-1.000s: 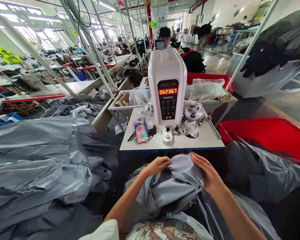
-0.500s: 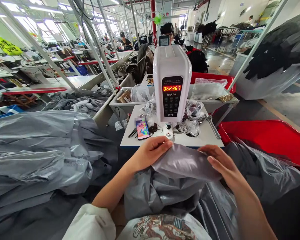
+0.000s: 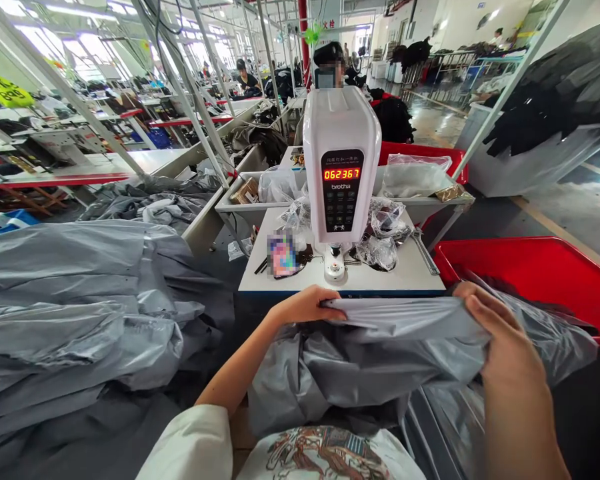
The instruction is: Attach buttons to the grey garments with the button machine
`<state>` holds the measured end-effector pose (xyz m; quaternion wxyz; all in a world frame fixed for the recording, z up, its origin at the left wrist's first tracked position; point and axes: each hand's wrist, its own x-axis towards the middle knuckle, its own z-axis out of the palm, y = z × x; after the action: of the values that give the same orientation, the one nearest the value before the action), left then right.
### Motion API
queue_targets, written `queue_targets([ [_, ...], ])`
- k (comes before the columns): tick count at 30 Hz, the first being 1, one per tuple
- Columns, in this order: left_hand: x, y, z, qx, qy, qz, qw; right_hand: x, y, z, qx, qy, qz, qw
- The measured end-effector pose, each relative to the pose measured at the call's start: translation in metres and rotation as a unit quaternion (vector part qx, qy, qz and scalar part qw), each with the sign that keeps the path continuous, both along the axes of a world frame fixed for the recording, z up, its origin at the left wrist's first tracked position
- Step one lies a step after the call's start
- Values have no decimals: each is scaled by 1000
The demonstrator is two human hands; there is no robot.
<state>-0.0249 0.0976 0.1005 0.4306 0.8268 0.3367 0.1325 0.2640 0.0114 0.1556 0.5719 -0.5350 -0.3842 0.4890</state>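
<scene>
In the head view, the person's left hand (image 3: 305, 305) is closed on one end of a raised edge of a grey glossy garment (image 3: 405, 319), its fingers wrapped over the cloth. The right hand (image 3: 505, 327) grips the other end, fingers curled over the top. The edge stretches taut between the hands, just in front of a white worktable (image 3: 380, 280), and the rest of the garment bunches below it, above the person's printed shirt (image 3: 325, 453). On the table stand a white Bretha machine (image 3: 341, 160), showing 062367 in red, and a blurred phone (image 3: 283, 255). A red bin (image 3: 530, 267) sits to the right, and a heap of grey garments (image 3: 70, 300) to the left.
</scene>
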Motion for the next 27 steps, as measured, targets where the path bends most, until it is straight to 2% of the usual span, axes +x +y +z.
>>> queue_targets([
  [3,-3,9,-25,11,-14,27,999,24,-4,-16,54,-55,-149,986],
  [5,-3,12,-35,-2,-34,40,999,40,-1,-27,64,-88,-191,975],
  [7,-3,11,-36,-24,-65,70,995,55,7,-38,51,-117,-191,973],
  [10,2,-2,-15,-66,-132,147,978,68,19,-53,41,-246,-168,954],
  [12,7,-16,7,-135,-180,185,957,62,22,-60,65,-356,-127,924],
  [14,16,-31,26,-240,-206,195,928,42,19,-60,113,-390,-49,913],
  [16,25,-41,36,-330,-212,188,900,10,12,-54,155,-330,64,929],
  [18,32,-45,34,-371,-212,185,885,-26,8,-47,160,-267,189,931],
  [20,34,-44,22,-344,-210,195,894,-55,10,-45,127,-228,249,933],
  [22,28,-42,6,-268,-202,203,920,-73,20,-51,92,-207,246,942],
  [25,14,-43,-15,-148,-166,159,962,-84,41,-70,79,-197,229,950],
  [27,6,-45,-24,-99,-117,131,979,-86,55,-82,81,-211,237,945],
])
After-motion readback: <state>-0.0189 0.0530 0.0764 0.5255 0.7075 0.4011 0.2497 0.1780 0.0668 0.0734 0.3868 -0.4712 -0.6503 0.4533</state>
